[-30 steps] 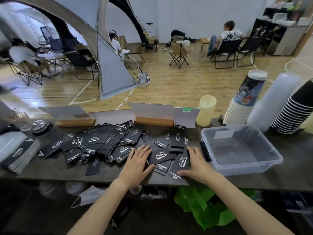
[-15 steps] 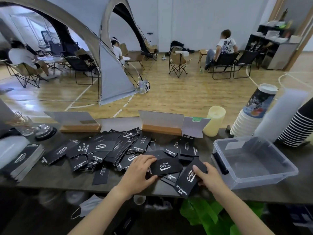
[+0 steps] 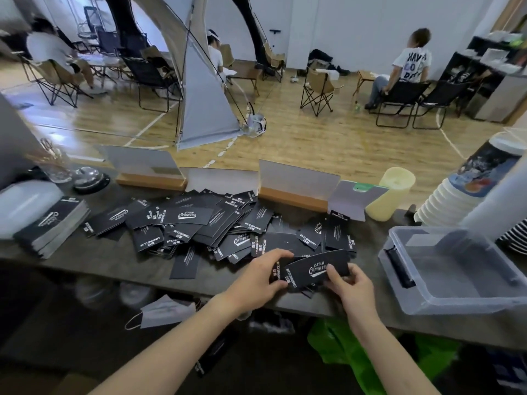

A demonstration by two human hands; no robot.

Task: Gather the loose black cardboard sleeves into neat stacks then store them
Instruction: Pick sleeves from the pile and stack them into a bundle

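Soft, even indoor light filled the room; glare streaked the wooden floor (image 3: 299, 138) at upper left; wide-angle edges bowed and blurred.

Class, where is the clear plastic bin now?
Head view: the clear plastic bin sits on the table, right of the right hand, near the stacked cups.

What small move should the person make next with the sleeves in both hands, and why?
Probably square up the held sleeves, gripped by the left hand and right hand, into one even stack. They overlap askew, and many more lie scattered in the loose pile on the table.
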